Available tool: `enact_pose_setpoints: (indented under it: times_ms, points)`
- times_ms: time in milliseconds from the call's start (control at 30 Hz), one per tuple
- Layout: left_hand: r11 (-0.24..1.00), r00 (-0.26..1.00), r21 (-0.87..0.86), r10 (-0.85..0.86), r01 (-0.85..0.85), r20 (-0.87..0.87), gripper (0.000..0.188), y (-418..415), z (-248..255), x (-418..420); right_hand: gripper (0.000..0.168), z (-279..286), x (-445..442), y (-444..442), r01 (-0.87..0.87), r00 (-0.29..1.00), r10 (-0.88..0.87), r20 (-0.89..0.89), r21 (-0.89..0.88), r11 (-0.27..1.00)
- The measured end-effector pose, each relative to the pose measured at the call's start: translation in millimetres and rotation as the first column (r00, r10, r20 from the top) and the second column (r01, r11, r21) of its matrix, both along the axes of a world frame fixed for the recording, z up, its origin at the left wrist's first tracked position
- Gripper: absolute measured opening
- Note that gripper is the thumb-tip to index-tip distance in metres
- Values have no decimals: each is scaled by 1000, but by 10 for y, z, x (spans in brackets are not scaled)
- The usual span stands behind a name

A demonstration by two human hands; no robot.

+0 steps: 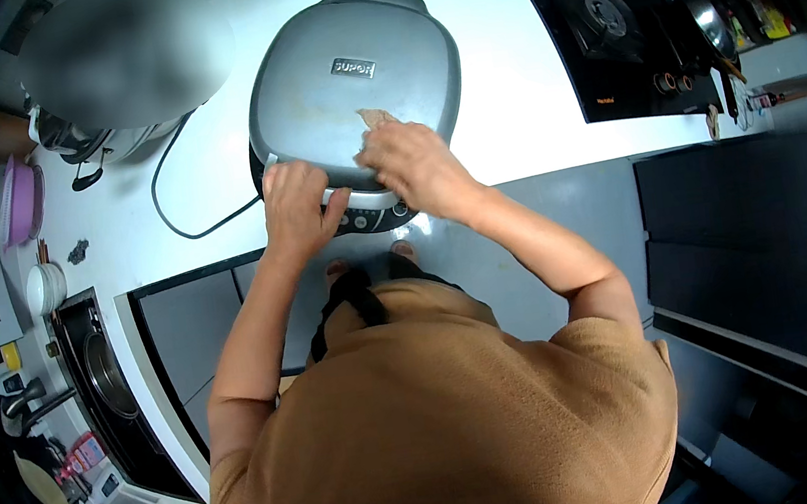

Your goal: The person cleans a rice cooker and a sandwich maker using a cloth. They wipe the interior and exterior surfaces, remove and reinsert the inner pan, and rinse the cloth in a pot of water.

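Observation:
A grey Supor electric griddle (pixel 354 99) with its lid down rests on the white countertop, close to the front edge. My left hand (pixel 298 206) grips the silver handle (pixel 374 199) at the front of the lid. My right hand (pixel 417 163) holds a crumpled light-brown cloth (pixel 376 117) against the lid's front right part; some of the cloth is hidden under the fingers. Round controls show on the front panel below the handle. A black power cord (pixel 165 219) curves over the counter from the griddle's left side.
A black gas hob (pixel 619 36) is set in the counter at the right, with a wok (pixel 707 18) on it. Metal pots (pixel 84 144) stand at the left, partly behind a blurred grey round shape. White bowls (pixel 47 288), a purple basket (pixel 19 197) and a sink (pixel 113 378) line the left side.

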State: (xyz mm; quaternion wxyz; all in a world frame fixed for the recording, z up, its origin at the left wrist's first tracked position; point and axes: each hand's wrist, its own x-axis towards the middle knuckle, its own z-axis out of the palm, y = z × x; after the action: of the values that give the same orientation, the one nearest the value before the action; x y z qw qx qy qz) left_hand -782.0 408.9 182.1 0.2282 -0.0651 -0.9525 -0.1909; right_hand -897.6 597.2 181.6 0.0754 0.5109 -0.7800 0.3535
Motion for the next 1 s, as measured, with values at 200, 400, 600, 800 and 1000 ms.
enact_pose_setpoints:
  times_ms: [200,400,600,800,1000]
  points:
    - [999,999,23,44,-44,-8,25,1,-6,15,20,-150,-994,-107,140,977,-134,-164,23,990]
    - [999,999,33,29,-28,-21,25,-18,-40,-2,27,-207,-2013,-662,517,838,-544,49,248,819]
    - [998,998,58,-12,16,-67,21,-48,-33,-44,26,-233,-1937,-1843,377,926,-325,-192,488,787]
    - [998,995,61,-23,29,-94,31,-96,-18,-29,26,-237,-1809,-1990,110,994,-105,-33,357,928]
    - [981,993,159,-109,115,-43,35,-156,-17,14,29,-310,-2255,-1389,613,746,-666,-23,417,672]
